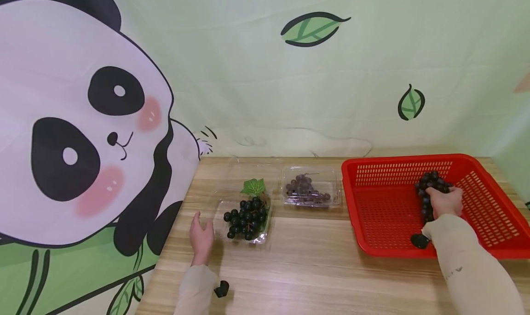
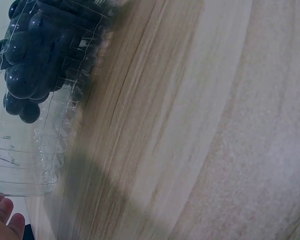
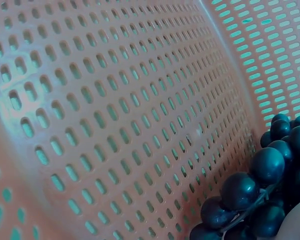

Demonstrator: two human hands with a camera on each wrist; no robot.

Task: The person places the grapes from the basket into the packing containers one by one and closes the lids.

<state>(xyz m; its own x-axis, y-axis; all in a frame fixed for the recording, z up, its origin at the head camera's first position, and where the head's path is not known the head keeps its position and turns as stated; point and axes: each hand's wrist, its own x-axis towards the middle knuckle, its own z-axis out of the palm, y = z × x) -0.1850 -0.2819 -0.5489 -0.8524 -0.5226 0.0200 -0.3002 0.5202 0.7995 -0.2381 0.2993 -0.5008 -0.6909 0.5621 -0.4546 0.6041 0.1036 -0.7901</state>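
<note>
My right hand point(image 1: 446, 201) is inside the red plastic basket point(image 1: 349, 200), its fingers on a bunch of dark grapes point(image 1: 424, 200). The right wrist view shows those grapes point(image 3: 240, 192) at the lower right, against the basket's slotted floor. My left hand point(image 1: 202, 236) stands at the left side of a clear plastic box point(image 1: 261, 237), thumb and fingers spread apart. In the left wrist view its fingertips point(image 2: 16, 222) are at the box's lower corner; whether they touch it I cannot tell. Black grapes point(image 1: 244, 218) lie in that box, with a green leaf point(image 1: 253, 186) behind them.
A second clear box point(image 1: 334, 196) with reddish-purple grapes point(image 1: 302, 186) stands between the first box and the basket. All stand on a wood-grain table point(image 1: 306, 269). Behind rises a pale green cloth point(image 1: 248, 85) printed with a panda and leaves.
</note>
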